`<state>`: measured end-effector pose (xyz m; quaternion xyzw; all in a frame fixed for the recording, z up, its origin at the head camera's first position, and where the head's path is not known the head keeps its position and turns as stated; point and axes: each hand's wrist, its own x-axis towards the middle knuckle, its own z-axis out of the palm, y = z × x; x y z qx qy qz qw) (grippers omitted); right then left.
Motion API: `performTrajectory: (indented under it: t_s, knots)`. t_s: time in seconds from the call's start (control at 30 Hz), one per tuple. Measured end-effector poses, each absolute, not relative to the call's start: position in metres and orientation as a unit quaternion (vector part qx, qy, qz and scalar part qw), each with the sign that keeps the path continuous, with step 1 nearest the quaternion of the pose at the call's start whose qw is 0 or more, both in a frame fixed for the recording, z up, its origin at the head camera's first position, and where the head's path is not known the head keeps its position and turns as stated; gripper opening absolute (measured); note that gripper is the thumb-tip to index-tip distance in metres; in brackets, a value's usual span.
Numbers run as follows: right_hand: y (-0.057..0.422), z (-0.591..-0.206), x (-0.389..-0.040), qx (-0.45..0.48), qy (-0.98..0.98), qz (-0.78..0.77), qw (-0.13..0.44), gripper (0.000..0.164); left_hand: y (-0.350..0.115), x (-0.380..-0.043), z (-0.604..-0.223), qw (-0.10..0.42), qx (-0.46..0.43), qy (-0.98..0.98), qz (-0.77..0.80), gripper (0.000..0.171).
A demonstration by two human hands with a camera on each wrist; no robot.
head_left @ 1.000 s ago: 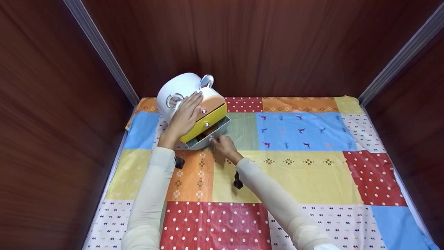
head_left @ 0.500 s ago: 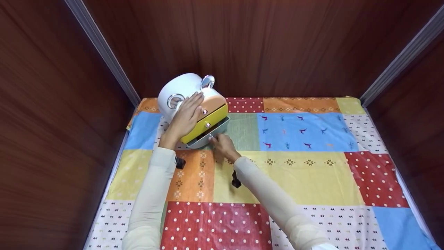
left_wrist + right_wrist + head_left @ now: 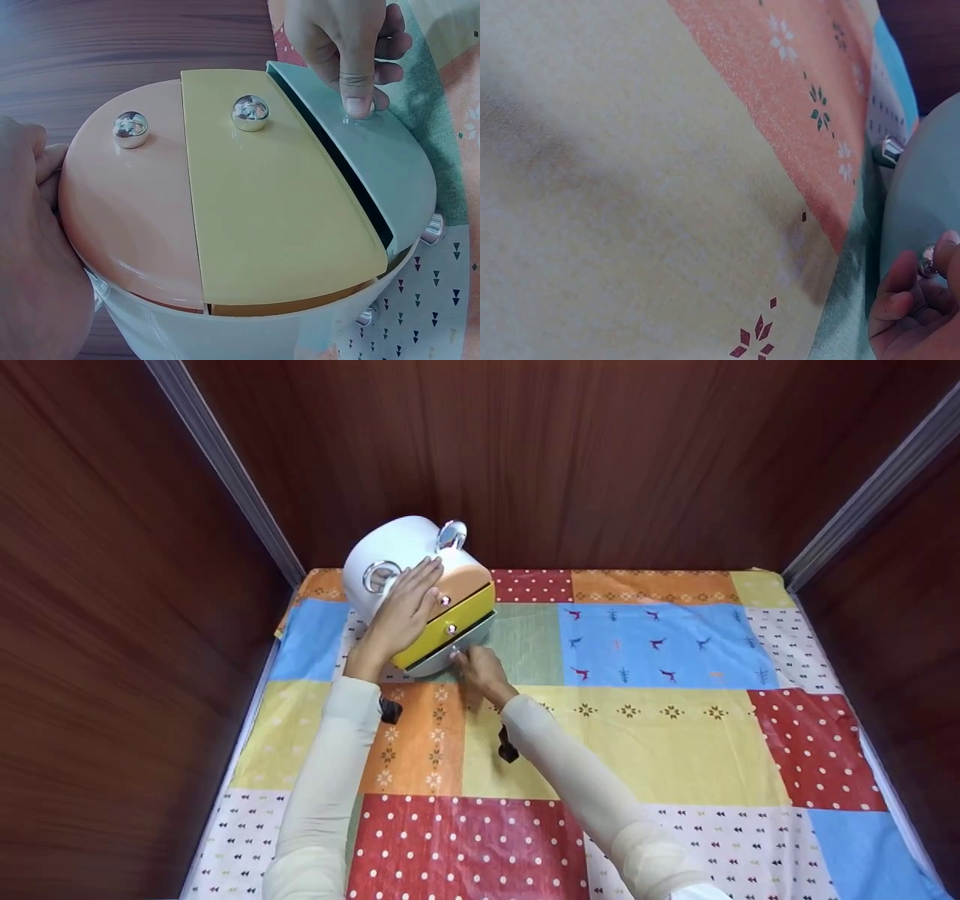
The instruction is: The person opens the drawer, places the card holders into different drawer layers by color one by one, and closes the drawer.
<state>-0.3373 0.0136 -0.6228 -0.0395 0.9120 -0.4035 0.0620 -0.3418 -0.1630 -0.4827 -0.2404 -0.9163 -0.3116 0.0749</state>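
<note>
A rounded white drawer box (image 3: 401, 540) with round metallic ears stands at the back left of the cloth. Its front has an orange drawer (image 3: 127, 210), a yellow drawer (image 3: 277, 195) and, lowest, a pale green drawer (image 3: 397, 161). The green drawer sticks out slightly, leaving a narrow dark gap beside the yellow one. With straight fingers, my left hand (image 3: 405, 611) rests on top of the box near its front edge. My right hand (image 3: 484, 671) pinches the green drawer's shiny knob (image 3: 928, 261) between thumb and fingers. The drawer's inside is hidden.
A patchwork-patterned cloth (image 3: 637, 750) covers the table. Brown wood-grain panels (image 3: 540, 465) enclose the back and both sides, with grey metal strips (image 3: 232, 472) at the corners. The box stands near the back panel. Small metallic feet (image 3: 433, 229) show under it.
The green drawer has slid inward, from clearly pulled out to a thin gap, as my right hand moved slightly toward the box. My left hand has stayed on top.
</note>
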Motion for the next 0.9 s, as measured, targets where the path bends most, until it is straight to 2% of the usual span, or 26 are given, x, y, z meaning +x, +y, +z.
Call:
performTrajectory:
  t_s: [0.9]
  knots:
    - [0.003, -0.622, -0.351, -0.038, 0.926, -0.369, 0.073, 0.032, -0.165, -0.339, -0.482, 0.072, -0.241, -0.914, -0.317, 0.052]
